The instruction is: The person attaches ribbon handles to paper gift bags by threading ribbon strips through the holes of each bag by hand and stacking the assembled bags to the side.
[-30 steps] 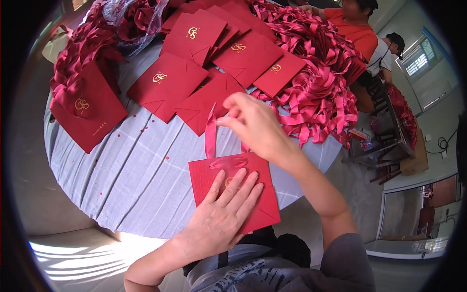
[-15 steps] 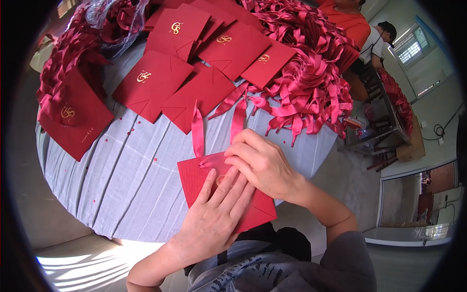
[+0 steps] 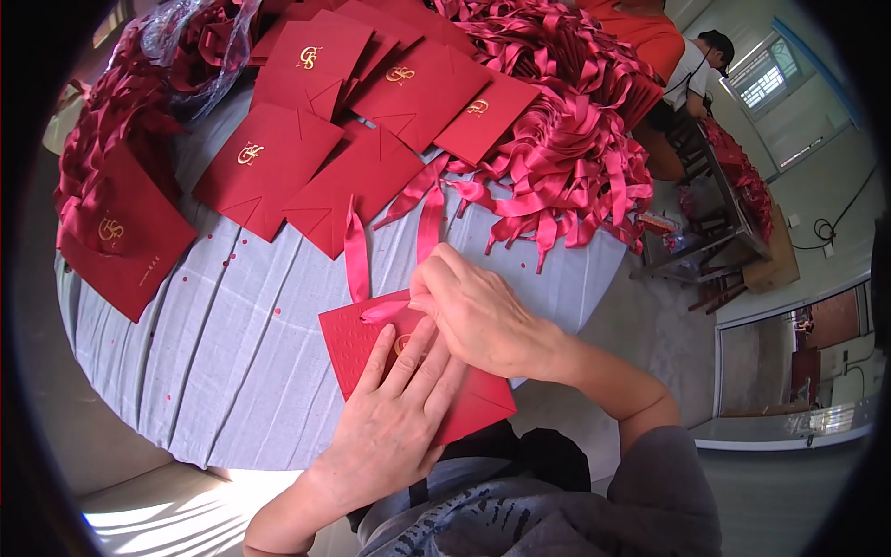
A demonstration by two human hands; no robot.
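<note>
A red paper gift bag (image 3: 342,348) lies flat at the table's near edge, its top edge away from me. My left hand (image 3: 394,408) rests flat on its front, fingers stretched out and partly over a gold emblem. A pink-red satin ribbon (image 3: 383,311) lies across the upper front of the bag, and two lengths of ribbon stretch out beyond the top edge. My right hand (image 3: 478,316) is bent over the bag's upper right part, thumb and fingers pinched on the ribbon. Its fingertips partly hide the ribbon there.
Several flat red bags (image 3: 269,162) overlap on the blue-grey tablecloth (image 3: 241,371). Beyond them is a heap of bags with ribbon handles (image 3: 566,158); more bags (image 3: 125,232) and clear plastic (image 3: 209,56) are at left. Two people stand by another table (image 3: 733,232) at far right.
The ribbon on the bag's front is now drawn out toward my right hand's pinched fingers. My left hand stays flat on the bag. The whole view has shifted slightly.
</note>
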